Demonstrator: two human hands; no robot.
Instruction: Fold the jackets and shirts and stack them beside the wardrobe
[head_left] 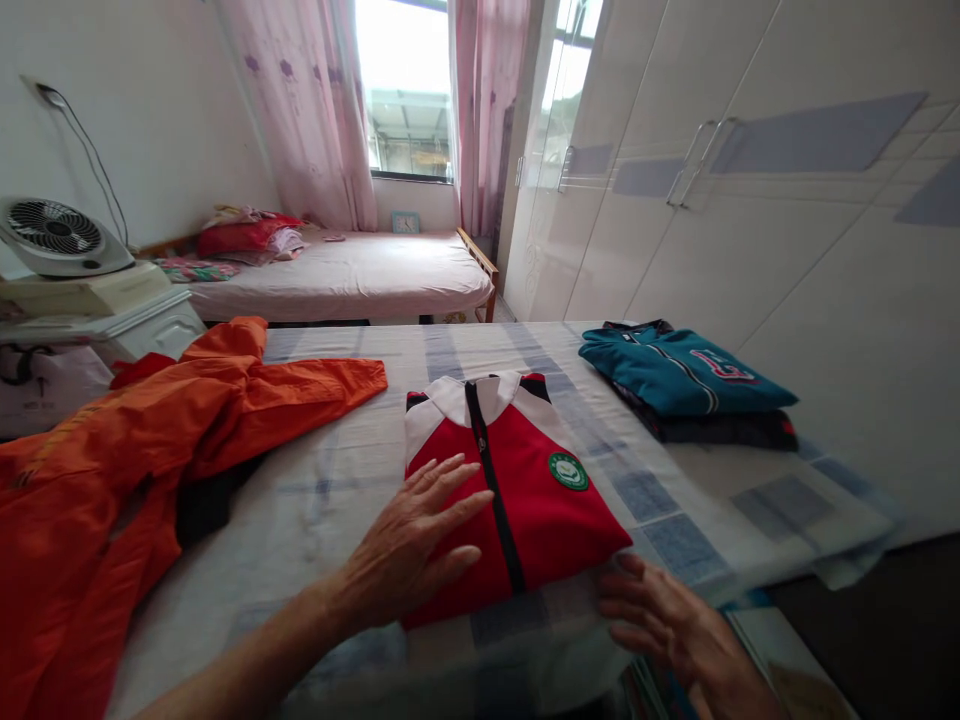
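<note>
The folded red-and-white jacket (536, 500) lies front up on the cloth-covered table (330, 400). Over it the left hand (416, 540) is spread, grip empty, perhaps touching it. The right hand (679, 620), blurred, is just beside a near corner, loosely uncurled, holding nothing.

The person's two hands (405, 555) are bare, with slim fingers (459, 512), and the left forearm (262, 640) is uncovered too

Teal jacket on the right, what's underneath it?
Dark clothing sticks out beneath the teal jacket. How many pieces there are can't be told, as the jacket covers most of it.
</note>
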